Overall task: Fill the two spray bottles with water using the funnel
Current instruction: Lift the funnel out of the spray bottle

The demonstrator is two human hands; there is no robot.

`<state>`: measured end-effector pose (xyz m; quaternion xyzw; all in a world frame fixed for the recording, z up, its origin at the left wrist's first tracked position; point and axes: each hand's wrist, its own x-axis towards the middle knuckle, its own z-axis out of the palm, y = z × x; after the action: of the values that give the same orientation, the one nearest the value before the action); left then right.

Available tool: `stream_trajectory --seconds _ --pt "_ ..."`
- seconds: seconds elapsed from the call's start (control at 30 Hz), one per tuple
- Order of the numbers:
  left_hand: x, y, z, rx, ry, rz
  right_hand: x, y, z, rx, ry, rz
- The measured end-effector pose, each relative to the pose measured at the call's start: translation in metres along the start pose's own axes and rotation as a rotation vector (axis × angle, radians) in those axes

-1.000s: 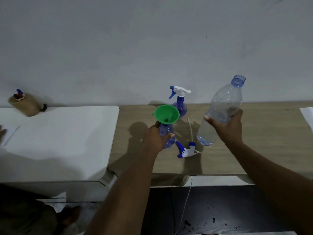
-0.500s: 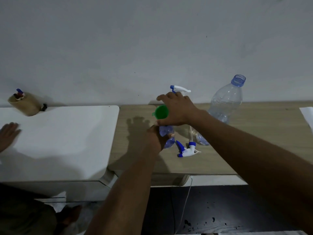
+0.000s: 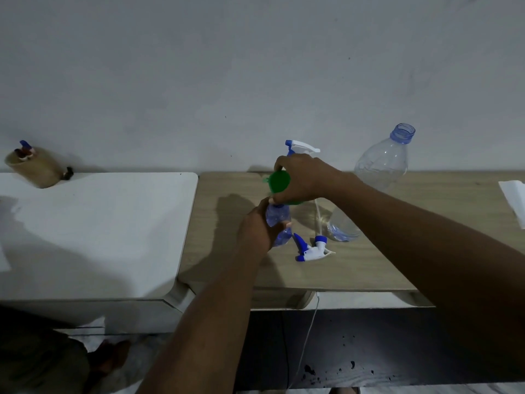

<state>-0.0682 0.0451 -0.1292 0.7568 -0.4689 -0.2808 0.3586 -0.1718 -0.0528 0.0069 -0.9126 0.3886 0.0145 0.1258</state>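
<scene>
Firmly gripped spray bottle (image 3: 277, 220) with left hand (image 3: 257, 226) fingers; clamped green funnel (image 3: 279, 182) above it with right hand (image 3: 304, 179) fingers.

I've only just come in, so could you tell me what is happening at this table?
A person is filling spray bottles. The left hand grips an open blue spray bottle on the wooden table; the right hand grasps the green funnel above it. The uncapped water bottle stands alone. One trigger head lies loose; a second spray bottle waits behind.
</scene>
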Motion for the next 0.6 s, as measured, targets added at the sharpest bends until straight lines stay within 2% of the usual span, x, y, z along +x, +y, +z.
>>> stream_trajectory --seconds 0.07,0.23,0.33,0.4,0.5,0.6 --pt "0.003 0.001 0.001 0.069 -0.051 -0.036 -0.006 0.005 0.002 0.068 0.026 0.031" --pt "0.012 -0.001 0.006 0.056 -0.074 -0.059 -0.016 0.010 -0.001 0.176 0.086 0.099" --pt "0.007 -0.005 0.005 0.047 -0.021 -0.012 -0.023 0.014 0.002 0.269 0.088 0.169" --pt "0.005 -0.007 0.004 0.041 0.007 0.019 -0.031 0.019 0.011 0.381 0.095 0.226" --pt "0.009 -0.005 0.006 0.056 -0.061 -0.029 -0.048 0.031 0.029 0.619 0.129 0.308" --pt "0.008 -0.008 0.008 0.003 -0.031 0.020 -0.063 0.041 0.050 0.852 0.153 0.369"
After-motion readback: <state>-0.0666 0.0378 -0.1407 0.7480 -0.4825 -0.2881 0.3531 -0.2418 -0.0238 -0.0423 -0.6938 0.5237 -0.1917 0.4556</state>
